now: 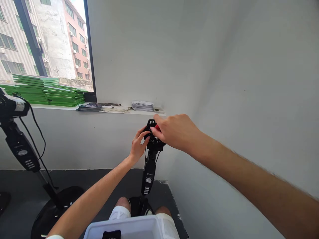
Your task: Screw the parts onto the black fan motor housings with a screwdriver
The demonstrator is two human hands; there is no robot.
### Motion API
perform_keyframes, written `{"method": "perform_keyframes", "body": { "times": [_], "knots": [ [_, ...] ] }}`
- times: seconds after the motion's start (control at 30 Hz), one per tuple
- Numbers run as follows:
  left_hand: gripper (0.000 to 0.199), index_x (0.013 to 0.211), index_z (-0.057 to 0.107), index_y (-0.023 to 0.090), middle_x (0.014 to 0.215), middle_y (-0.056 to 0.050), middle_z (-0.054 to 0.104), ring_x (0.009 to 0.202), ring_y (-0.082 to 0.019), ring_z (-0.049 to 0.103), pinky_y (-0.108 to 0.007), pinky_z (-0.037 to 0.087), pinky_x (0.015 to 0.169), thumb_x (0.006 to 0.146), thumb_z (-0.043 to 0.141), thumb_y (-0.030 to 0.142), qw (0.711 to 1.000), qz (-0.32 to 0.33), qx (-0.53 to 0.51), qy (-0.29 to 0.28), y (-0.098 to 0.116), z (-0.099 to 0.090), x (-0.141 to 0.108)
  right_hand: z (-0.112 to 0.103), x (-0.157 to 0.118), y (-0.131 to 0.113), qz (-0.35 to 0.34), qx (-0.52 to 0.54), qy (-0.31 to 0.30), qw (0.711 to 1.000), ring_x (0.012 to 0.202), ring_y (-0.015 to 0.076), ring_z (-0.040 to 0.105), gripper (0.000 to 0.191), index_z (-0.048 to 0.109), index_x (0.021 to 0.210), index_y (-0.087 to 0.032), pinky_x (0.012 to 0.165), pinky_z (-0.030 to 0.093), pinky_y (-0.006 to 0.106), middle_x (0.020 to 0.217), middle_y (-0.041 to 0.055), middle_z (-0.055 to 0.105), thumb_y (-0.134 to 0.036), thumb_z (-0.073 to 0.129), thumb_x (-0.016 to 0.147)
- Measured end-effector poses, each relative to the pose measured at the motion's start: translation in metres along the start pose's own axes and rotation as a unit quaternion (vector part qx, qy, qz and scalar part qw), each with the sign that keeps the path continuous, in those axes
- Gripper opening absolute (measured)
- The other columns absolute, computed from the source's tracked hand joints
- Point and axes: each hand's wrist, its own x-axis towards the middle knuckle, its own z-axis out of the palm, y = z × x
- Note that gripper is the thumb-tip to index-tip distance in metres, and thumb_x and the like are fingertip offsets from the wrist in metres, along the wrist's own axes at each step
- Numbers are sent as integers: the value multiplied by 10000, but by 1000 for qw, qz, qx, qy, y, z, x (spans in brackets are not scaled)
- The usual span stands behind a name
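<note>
L hand [137, 146] & R hand [174, 131] both gripping black fan motor head [153, 139] atop stand [149, 172].

Fan stand [149, 172]: black, upright column with a round knob and a vented panel on its front face, standing in the corner where two white walls meet, its foot hidden behind the person's knees. Fan motor head [154, 141]: black, rounded housing mounted at the top of the column, facing the camera, bare of blades and guard. Red part [157, 127]: small, at the front centre of the head, mostly covered. Thin black cable hangs beside the column.
</note>
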Motion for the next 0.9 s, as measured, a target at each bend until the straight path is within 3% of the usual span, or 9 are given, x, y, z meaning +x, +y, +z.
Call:
{"method": "perform_keyframes", "body": {
  "times": [0.1, 0.23, 0.33, 0.4, 0.57, 0.73, 0.9],
  "knots": [
    [157, 1066, 711, 241, 1321, -87, 654, 1235, -215, 634, -373, 540, 1033, 938, 620, 231, 1000, -1, -5, 11, -1, -1, 5, 2, -2, 1, -36, 7, -18, 999, 575, 184, 623, 290, 525, 1179, -157, 476, 250, 281, 694, 23, 692, -350, 447, 978],
    [140, 1016, 733, 240, 1287, -81, 668, 1196, -207, 654, -360, 556, 1003, 931, 626, 210, 1000, 9, -4, 10, -2, -3, 9, 3, -3, 1, 13, -31, 4, 999, 573, 203, 620, 396, 579, 1023, -157, 489, 230, 287, 590, 48, 629, -445, 308, 1024],
    [140, 1019, 735, 244, 1278, -82, 669, 1203, -210, 649, -363, 559, 1000, 935, 625, 225, 1000, 15, -1, 7, -1, -3, 9, 2, -2, 1, -28, 23, -22, 999, 583, 177, 618, 268, 548, 1115, -170, 487, 240, 276, 694, 31, 686, -358, 413, 980],
    [145, 1021, 734, 241, 1279, -90, 668, 1207, -216, 646, -371, 562, 998, 944, 612, 235, 1000, 10, 2, 14, -1, -3, 8, 2, -1, 0, -38, 9, -18, 999, 566, 181, 613, 285, 524, 1173, -154, 483, 239, 277, 665, 28, 674, -330, 405, 983],
    [165, 1041, 729, 243, 1289, -89, 665, 1210, -215, 646, -380, 560, 1006, 956, 588, 230, 1000, 18, -6, 14, 0, -1, 5, 2, 2, -3, 4, -39, 26, 999, 574, 212, 638, 365, 569, 1038, -152, 500, 232, 284, 577, 48, 613, -419, 320, 1021],
    [163, 1046, 726, 248, 1299, -84, 661, 1227, -212, 637, -387, 553, 1022, 951, 596, 227, 1000, 3, -8, 16, 1, -2, 5, 0, 2, -1, 32, -23, 8, 999, 612, 223, 656, 382, 551, 1092, -145, 509, 240, 284, 615, 60, 643, -434, 312, 1020],
    [148, 1029, 724, 241, 1314, -87, 659, 1239, -213, 635, -385, 543, 1040, 941, 607, 217, 999, -15, -19, 22, 4, -1, 7, 0, -3, 0, -14, 35, -43, 998, 600, 198, 639, 276, 490, 1187, -178, 498, 261, 279, 677, 21, 687, -329, 376, 987]
  ]
}}
